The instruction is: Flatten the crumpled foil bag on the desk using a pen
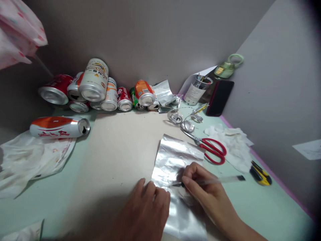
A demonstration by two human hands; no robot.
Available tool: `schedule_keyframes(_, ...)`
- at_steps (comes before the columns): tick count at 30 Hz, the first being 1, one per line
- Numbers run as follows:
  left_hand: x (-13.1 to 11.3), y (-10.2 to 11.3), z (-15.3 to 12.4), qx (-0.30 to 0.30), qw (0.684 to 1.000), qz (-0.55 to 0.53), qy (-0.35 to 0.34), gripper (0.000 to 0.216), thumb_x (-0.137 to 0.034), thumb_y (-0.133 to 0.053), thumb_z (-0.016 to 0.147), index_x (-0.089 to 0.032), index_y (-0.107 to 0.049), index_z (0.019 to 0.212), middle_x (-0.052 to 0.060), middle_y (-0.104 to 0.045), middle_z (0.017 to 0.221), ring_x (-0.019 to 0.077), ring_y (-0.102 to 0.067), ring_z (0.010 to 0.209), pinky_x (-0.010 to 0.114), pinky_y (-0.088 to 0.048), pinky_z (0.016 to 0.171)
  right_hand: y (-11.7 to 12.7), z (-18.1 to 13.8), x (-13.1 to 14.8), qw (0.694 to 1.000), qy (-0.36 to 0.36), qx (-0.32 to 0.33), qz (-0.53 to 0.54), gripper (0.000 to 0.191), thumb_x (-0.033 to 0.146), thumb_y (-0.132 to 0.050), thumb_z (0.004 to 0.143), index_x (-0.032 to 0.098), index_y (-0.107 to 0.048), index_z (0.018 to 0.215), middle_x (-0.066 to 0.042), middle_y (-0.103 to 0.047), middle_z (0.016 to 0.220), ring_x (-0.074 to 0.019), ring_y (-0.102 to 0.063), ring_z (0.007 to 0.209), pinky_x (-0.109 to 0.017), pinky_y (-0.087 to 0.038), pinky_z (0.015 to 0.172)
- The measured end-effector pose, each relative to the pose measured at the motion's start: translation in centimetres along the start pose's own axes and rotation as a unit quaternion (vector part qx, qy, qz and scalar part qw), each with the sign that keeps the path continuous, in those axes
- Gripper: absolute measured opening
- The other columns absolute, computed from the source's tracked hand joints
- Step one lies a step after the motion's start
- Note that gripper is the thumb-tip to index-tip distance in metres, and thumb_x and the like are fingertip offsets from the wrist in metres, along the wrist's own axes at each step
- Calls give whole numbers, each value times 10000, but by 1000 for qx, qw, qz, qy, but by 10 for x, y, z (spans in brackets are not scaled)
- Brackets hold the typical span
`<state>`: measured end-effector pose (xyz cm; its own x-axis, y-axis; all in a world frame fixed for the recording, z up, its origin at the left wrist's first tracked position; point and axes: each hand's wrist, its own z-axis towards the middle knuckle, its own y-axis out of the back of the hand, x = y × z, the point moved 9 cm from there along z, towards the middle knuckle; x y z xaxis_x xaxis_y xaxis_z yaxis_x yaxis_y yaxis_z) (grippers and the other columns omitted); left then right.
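A silvery sheet of thin metal (179, 147) lies on the pale board, slightly creased and shiny. My left hand (150, 207) rests palm down across its left edge, fingers laid out and somewhat bent, pressing on the sheet. In my right hand (210, 194) is a pen with a clear barrel (225, 180), pinched between thumb and fingers. Its dark tip points left and meets or nearly meets the sheet, close to my left fingertips. Red-handled scissors (214, 149) lie just beyond the sheet's upper right corner.
Several drink cans (94, 82) are stacked along the back wall; another can (60, 127) lies at left on a plastic bag (47, 154). At right are cut can ends (175, 117), crumpled tissue (230, 144), a yellow-black utility knife (260, 173), a phone (220, 97) and a pen holder (195, 92).
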<state>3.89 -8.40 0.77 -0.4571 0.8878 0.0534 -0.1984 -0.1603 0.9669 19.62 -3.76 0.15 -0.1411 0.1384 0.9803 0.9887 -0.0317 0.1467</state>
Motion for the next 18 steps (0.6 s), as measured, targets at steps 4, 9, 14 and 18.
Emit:
schedule_keyframes(4, -1, -6, 0, 27, 999, -38, 11, 277, -211, -525, 1001, -149, -628, 1250, 98, -670, 1081, 255, -568, 855, 422, -462, 851, -4, -9, 1, 997, 62, 5, -37, 372, 435, -631, 1024, 226, -512, 741, 24, -498, 683, -147, -439, 624, -268, -367, 557)
schedule_keyframes(9, 3, -2, 6, 40, 997, -71, 15, 254, -192, -523, 1008, -158, -644, 1229, 78, -654, 1017, 250, -540, 854, 383, -446, 775, -8, -10, 3, 994, 88, 25, -55, 308, 335, -602, 1033, 229, -515, 757, 29, -523, 674, -136, -452, 594, -258, -374, 534)
schedule_keyframes(14, 3, 5, 6, 25, 998, -53, 20, 223, -193, -544, 1014, -149, -663, 1197, 83, -679, 1021, 239, -559, 845, 370, -432, 735, -13, -8, 7, 990, 103, 46, -86, 258, 255, -587, 1019, 237, -505, 775, 28, -572, 660, -134, -486, 573, -252, -385, 522)
schedule_keyframes(18, 1, 13, 2, -12, 999, -34, 25, 193, -145, -526, 1015, -151, -696, 1108, 76, -696, 1006, 229, -583, 843, 367, -437, 745, -16, -10, 5, 986, 109, 56, -110, 250, 252, -573, 1024, 242, -491, 788, 33, -570, 664, -134, -484, 577, -252, -392, 527)
